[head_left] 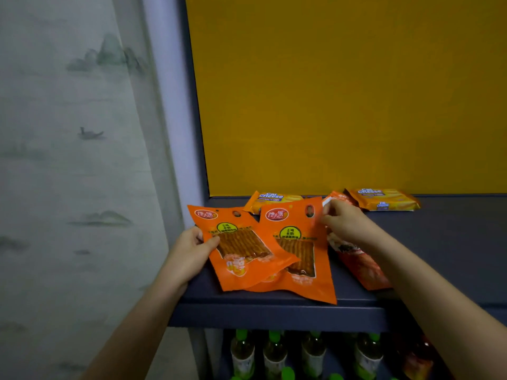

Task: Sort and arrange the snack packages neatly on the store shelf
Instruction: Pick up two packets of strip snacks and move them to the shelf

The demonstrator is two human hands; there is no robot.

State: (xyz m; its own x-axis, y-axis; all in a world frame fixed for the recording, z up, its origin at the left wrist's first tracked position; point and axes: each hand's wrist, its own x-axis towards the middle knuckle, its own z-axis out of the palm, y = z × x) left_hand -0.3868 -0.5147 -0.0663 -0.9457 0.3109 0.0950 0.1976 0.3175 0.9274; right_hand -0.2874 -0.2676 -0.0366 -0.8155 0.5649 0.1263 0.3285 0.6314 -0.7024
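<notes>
Yellow backing rises behind the shelf [439, 242]. At its left front edge your left hand [189, 250] grips one orange pouch [241, 250], and your right hand [345, 220] pinches the overlapping second pouch [297, 215]. You seem mid-pairing; next, square their edges together.

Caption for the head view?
Left hand grips the left orange pouch; right hand at the right pouch's corner, on the shelf.
</notes>
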